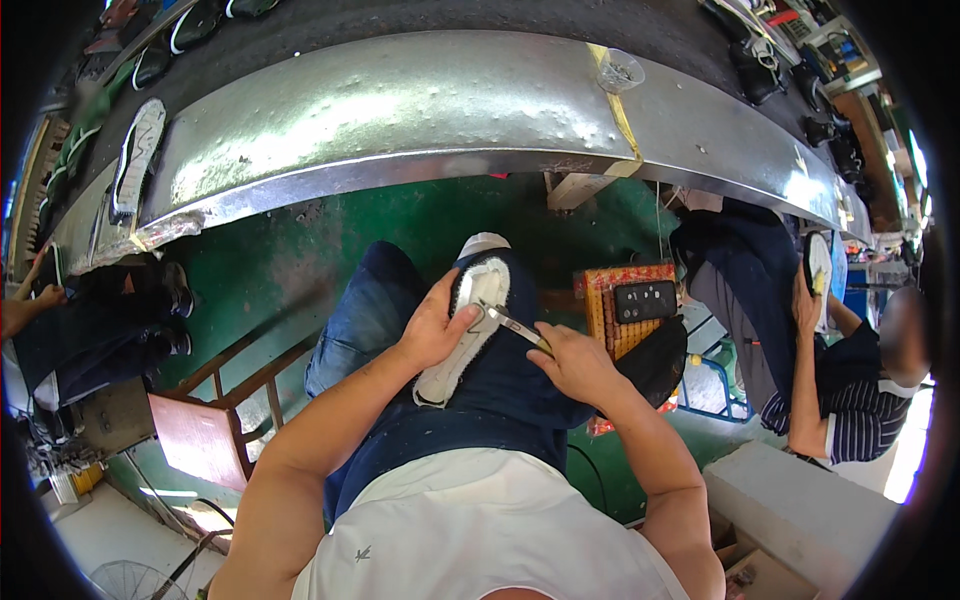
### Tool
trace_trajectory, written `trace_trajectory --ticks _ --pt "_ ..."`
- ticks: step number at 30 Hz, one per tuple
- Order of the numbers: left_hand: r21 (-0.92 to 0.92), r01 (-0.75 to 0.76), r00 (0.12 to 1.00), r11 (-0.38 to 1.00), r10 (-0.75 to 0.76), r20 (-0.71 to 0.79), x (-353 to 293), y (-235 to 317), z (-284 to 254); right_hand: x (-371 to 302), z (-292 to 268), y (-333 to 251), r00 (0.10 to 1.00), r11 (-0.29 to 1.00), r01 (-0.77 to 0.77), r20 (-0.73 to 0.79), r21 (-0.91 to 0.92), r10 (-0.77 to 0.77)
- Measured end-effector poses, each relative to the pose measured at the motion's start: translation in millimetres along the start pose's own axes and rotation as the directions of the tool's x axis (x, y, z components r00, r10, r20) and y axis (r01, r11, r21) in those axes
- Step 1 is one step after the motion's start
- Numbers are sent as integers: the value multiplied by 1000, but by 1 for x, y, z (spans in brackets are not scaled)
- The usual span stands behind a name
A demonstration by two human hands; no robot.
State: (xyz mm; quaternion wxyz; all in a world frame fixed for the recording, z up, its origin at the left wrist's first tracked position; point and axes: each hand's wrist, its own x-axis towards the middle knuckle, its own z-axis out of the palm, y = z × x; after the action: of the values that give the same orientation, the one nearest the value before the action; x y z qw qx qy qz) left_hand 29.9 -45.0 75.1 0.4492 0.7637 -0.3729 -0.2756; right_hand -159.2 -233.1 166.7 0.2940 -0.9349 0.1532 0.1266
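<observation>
On my lap lies an upturned shoe [449, 372], its whitish underside facing up and a dark, stitched-looking edge around it. My left hand [434, 325] grips the shoe by its left side, thumb on the underside. In my right hand [578, 364] are metal pliers [517, 326] with a yellowish handle. Their jaws touch the underside near the middle of the shoe, close to my left thumb. Whether the jaws grip any material is too small to tell. Dark blue cloth [490, 422] covers my thighs beneath the shoe.
A metal-faced bench [400, 110] runs across in front, bearing a clear plastic cup [620, 72] and another upturned shoe [138, 150]. A woven-top stool [605, 310] with a black case [645, 301] stands to my right. Beyond it, a co-worker holds a shoe [818, 270]. A wooden chair [205, 435] stands left.
</observation>
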Motion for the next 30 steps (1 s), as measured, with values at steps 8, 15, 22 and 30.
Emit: trace_trajectory --ticks 8,15,22,30 --pt "299 154 982 942 -114 -148 14 26 -18 -24 35 3 978 910 -165 181 381 101" --pt "554 65 993 830 -109 47 37 40 -38 -35 48 9 990 885 -142 73 443 123" --pt "247 214 891 945 -292 348 55 17 -66 -37 49 10 991 887 -132 73 443 110" --pt "-375 466 876 802 -359 320 39 5 -53 -45 49 16 992 862 -128 77 491 103"
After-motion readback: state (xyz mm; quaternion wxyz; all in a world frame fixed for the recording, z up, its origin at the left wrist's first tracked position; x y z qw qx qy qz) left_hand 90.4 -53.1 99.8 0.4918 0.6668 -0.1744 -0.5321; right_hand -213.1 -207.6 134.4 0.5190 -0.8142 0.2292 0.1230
